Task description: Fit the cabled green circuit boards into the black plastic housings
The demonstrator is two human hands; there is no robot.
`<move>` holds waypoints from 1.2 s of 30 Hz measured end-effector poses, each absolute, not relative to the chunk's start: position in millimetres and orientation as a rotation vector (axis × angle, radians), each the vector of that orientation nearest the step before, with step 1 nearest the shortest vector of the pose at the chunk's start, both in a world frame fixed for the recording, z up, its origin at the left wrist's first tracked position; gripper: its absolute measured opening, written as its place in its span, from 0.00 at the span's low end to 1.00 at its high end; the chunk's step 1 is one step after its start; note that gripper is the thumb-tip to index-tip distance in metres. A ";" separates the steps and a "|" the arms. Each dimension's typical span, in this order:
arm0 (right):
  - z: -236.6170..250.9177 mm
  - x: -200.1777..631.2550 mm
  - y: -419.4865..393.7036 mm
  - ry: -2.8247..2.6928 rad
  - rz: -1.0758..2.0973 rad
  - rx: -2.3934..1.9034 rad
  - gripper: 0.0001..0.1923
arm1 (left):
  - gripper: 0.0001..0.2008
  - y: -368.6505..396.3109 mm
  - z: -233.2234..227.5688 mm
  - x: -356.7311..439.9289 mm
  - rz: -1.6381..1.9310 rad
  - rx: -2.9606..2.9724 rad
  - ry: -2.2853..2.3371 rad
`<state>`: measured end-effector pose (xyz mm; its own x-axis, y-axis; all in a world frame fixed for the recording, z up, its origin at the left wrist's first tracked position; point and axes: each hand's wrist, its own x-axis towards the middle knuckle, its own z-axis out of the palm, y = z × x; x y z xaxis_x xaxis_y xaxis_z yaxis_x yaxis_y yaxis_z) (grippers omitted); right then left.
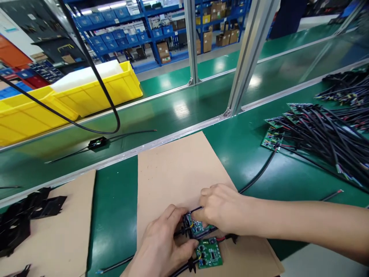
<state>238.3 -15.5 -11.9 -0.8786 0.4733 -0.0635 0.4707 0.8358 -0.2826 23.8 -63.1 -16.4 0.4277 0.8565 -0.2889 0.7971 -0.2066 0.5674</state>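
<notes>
Both hands meet at 6 o'clock on the centre cardboard sheet (178,169). Left hand (161,246) has its fingers curled closed around the near end of a small circuit board (196,227) sitting in a black housing, thumb on top. Right hand (220,207) comes in from 3 o'clock, fingertips pinched shut on the board's far edge, where a black cable (256,175) runs off toward 2 o'clock. Board is green, with dark components and a little yellow wiring; mostly hidden by the fingers.

Second green board (209,252) lies bare just below it, at 5 o'clock, chips visible, black leads off its left side.

Pile of wired boards (323,134) at 3 o'clock. Black plastic parts (20,219) at 8 o'clock. Yellow bins (69,96) at 10 o'clock, beyond the green belt (161,111).
</notes>
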 end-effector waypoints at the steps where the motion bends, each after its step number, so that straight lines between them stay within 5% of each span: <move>1: -14.0 237.9 -17.2 -2.999 0.438 -0.766 0.08 | 0.24 -63.1 -17.4 23.5 0.124 2.025 1.401; 18: -14.2 225.9 -23.0 -2.950 0.439 -0.903 0.02 | 0.23 -63.0 -19.6 21.0 0.106 2.028 1.371; 36: -24.5 222.2 -32.7 -2.710 0.584 -1.094 0.06 | 0.23 -62.9 -33.2 15.7 0.259 2.131 1.329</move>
<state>222.2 -32.7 -24.5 -0.7192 0.6948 0.0033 0.6319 0.6560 -0.4128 15.7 -62.9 -33.2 0.4779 0.8661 -0.1469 0.7473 -0.3129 0.5862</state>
